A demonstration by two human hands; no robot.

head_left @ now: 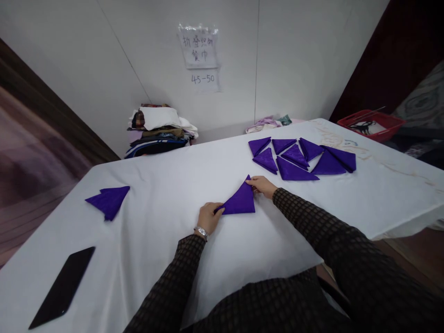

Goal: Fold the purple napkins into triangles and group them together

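With my left hand (209, 217) I pinch the left tip of a folded purple napkin (242, 199) between thumb and fingers, and with my right hand (264, 186) I pinch its top corner. The napkin lies between my hands, toward the middle of the white-covered table (166, 185); I cannot tell whether its lower edge touches the cloth. A silver bracelet or watch (201, 232) circles my left wrist.

Beyond my right hand, toward the table's far edge, several purple napkin triangles (294, 171) sit close together, some touching. Near the far left corner lies a loose purple napkin (110, 202) with jagged folds. Closer to me, toward the left edge, a flat black device (64, 287) rests aslant.

A stack of folded clothes (157, 129) rises at the far edge's left part, and past the far right corner is a red basket (386, 126). Handwritten paper signs (200, 55) hang on the wall, the lower one reading "45-50".
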